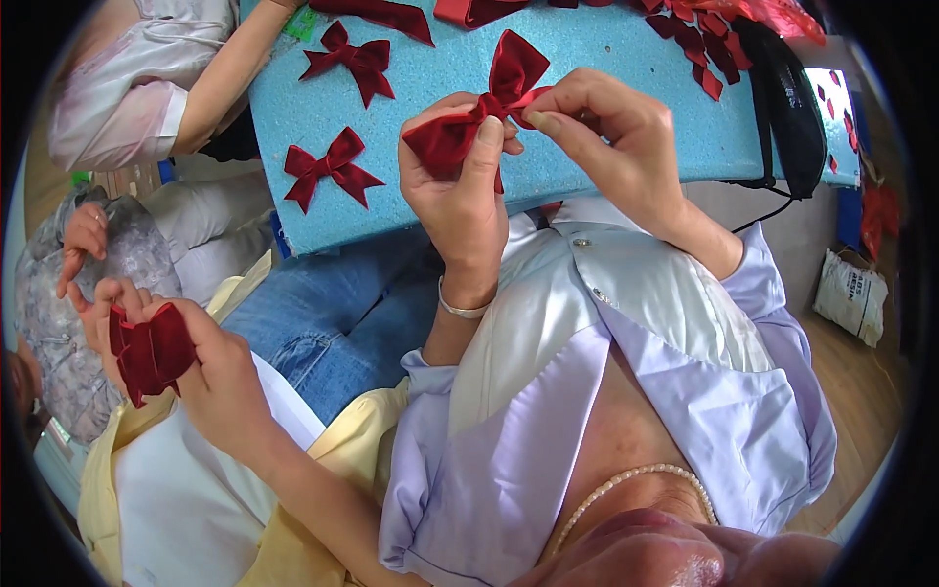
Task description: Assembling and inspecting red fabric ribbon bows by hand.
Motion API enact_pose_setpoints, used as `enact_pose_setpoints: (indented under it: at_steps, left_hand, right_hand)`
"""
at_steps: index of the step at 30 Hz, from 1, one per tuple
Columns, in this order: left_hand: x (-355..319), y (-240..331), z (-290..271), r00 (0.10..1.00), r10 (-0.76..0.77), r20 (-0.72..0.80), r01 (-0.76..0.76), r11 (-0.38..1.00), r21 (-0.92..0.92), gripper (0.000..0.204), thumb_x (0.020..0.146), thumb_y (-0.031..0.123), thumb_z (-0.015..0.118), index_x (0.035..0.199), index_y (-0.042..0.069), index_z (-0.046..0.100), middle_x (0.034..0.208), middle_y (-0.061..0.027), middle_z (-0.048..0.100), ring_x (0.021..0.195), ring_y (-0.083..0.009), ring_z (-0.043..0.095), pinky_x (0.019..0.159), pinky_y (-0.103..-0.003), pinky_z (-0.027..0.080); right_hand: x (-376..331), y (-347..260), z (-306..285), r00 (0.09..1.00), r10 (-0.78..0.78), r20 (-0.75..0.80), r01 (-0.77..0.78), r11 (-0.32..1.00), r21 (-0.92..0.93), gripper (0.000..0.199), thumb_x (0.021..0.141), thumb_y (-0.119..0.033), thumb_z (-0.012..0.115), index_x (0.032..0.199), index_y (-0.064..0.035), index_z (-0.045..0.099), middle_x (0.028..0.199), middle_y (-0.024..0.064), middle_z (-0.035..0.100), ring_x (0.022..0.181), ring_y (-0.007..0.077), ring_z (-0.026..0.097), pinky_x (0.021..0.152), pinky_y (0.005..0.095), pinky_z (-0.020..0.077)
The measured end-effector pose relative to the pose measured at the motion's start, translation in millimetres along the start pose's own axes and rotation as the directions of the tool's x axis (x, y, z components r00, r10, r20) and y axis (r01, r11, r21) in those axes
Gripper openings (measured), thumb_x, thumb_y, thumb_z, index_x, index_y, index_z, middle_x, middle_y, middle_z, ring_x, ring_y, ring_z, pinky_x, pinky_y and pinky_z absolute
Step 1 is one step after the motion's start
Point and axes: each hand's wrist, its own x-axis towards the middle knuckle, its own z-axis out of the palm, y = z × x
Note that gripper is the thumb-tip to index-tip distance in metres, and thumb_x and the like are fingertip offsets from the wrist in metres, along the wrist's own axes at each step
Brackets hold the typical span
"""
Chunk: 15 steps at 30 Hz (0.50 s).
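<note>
Velvet bow (519, 70) is held at a blue table (440, 70) above brown floor (869, 396).

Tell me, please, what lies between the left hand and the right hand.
Part of the red bow and a narrow red strip, in the head view.

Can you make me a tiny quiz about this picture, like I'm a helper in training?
1. How many whole bows can you see lying on the blue tabletop?
2. True or false: the person's left hand is empty.
3. What is the person's right hand pinching? A) scissors B) a narrow red ribbon C) a white button

Key:
1. Two.
2. False; it holds a dark red velvet bow.
3. B, between thumb and finger.
</note>
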Motion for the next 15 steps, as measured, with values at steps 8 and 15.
enact_pose_setpoints:
  at_steps: [8, 15]
  left_hand:
    - [-2, -10, 2, 0.969, 0.212, 0.126, -0.229, 0.963, 0.141, 0.025, 0.082, -0.007, 0.067, 0.102, -0.001, 0.053, 0.108, -0.0140, 0.057, 0.082, -0.0165, 0.062, 0.069, -0.027, 0.056]
    - [-2, -19, -1, 0.941, 0.289, 0.175, -0.324, 0.918, 0.229, 0.025, 0.082, -0.007, 0.067, 0.101, 0.000, 0.052, 0.108, -0.0141, 0.057, 0.084, -0.0162, 0.061, 0.070, -0.026, 0.056]
  right_hand:
    - [2, -5, 0, 0.847, 0.456, 0.272, -0.505, 0.533, 0.679, 0.015, 0.088, -0.014, 0.065, 0.090, 0.0010, 0.064, 0.071, 0.0013, 0.058, 0.053, 0.0041, 0.040, 0.046, 0.0201, 0.0249]
    - [6, -1, 0, 0.805, 0.472, 0.360, -0.559, 0.398, 0.728, 0.014, 0.088, -0.016, 0.064, 0.086, -0.0013, 0.062, 0.069, -0.0005, 0.053, 0.053, 0.0036, 0.037, 0.046, 0.0201, 0.0241]
